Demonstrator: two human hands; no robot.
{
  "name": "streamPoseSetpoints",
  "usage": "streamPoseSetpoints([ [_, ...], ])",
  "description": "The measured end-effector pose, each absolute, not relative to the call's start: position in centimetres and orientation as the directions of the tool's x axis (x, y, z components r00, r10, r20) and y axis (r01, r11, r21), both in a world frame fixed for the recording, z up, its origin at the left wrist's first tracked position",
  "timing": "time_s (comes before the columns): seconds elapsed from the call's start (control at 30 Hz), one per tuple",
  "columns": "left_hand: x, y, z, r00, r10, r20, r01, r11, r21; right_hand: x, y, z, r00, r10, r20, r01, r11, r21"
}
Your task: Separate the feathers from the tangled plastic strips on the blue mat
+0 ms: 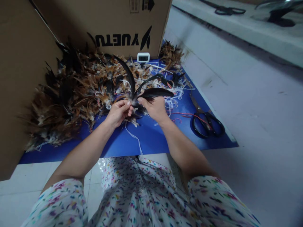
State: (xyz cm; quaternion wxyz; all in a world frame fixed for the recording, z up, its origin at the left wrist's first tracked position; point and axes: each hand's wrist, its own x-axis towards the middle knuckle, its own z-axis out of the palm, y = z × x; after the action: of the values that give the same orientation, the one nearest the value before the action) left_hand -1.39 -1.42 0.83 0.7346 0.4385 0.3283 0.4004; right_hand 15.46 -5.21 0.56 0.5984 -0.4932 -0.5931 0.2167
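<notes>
Between my two hands, over the front part of the blue table, is a bunch of long black feathers [129, 77] that fan out from a fluffy grey base. My left hand [119, 113] is closed in a pinch at the base of the bunch. From the other side, my right hand [154, 108] grips the same base with thumb and fingers, and one black feather [157, 92] lies across its top. A thin white ribbon [135, 137] trails below them toward the table's front edge. Behind and to the left spreads a heap of brown and black feathers [87, 82].
Black-handled scissors [205, 121] lie at the right on the blue tabletop [153, 142], a red string across them. A small white digital clock [143, 57] stands before a cardboard box [113, 19]. Another box [21, 78] borders the left, a wall the right. More scissors [229, 11] rest on the ledge.
</notes>
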Motion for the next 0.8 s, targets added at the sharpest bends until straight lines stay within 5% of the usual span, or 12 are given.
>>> streamPoseSetpoints([
  [0.8, -1.43, -1.43, 0.74, 0.47, 0.871, -0.141, -0.286, 0.301, 0.91, 15.41, -5.3, 0.8, 0.19, 0.835, 0.516, 0.353, 0.432, -0.83],
])
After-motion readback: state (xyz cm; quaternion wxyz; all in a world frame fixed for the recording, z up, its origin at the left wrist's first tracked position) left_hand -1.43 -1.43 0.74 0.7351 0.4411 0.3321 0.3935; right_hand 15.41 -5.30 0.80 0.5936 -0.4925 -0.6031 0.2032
